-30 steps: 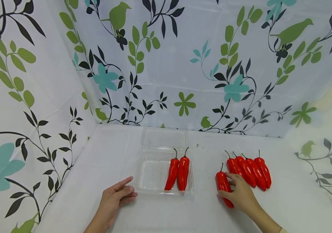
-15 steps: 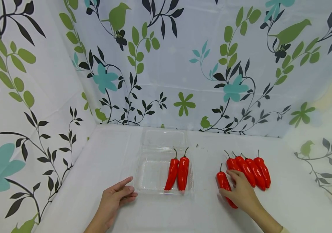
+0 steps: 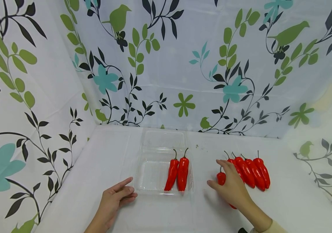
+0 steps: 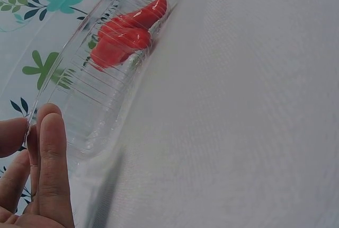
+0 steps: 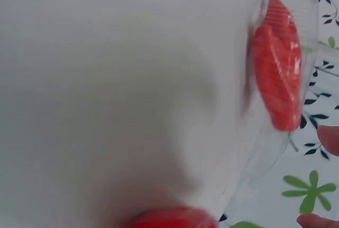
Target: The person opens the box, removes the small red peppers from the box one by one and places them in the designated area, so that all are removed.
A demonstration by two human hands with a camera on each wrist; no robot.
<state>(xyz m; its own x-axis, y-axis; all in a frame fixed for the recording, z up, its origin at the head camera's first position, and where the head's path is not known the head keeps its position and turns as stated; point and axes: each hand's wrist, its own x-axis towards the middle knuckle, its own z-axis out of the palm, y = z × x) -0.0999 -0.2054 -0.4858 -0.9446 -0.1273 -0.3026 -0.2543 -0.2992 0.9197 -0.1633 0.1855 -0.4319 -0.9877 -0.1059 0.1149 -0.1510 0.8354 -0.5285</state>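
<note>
A clear plastic container (image 3: 149,176) with its lid laid back holds two red chili peppers (image 3: 183,174) side by side at its right. My left hand (image 3: 111,202) pinches the rim at the front left corner; the left wrist view has that rim (image 4: 33,112) between thumb and fingers. To the right, my right hand (image 3: 233,184) is spread above a single chili pepper (image 3: 221,178), whose middle it hides from the head camera. Thumb and fingers stand apart there. Part of that pepper (image 5: 175,218) shows blurred at the bottom of the right wrist view.
Several more red chili peppers (image 3: 260,168) lie in a slanted row beyond the right hand. A white cloth (image 3: 166,216) covers the table. Behind rises a patterned curtain (image 3: 160,64) with leaves and birds.
My right hand has come off the single pepper and shifted up and left across it, its fingers spreading wider. The pepper's lower end has slid slightly right. My left hand has stayed put.
</note>
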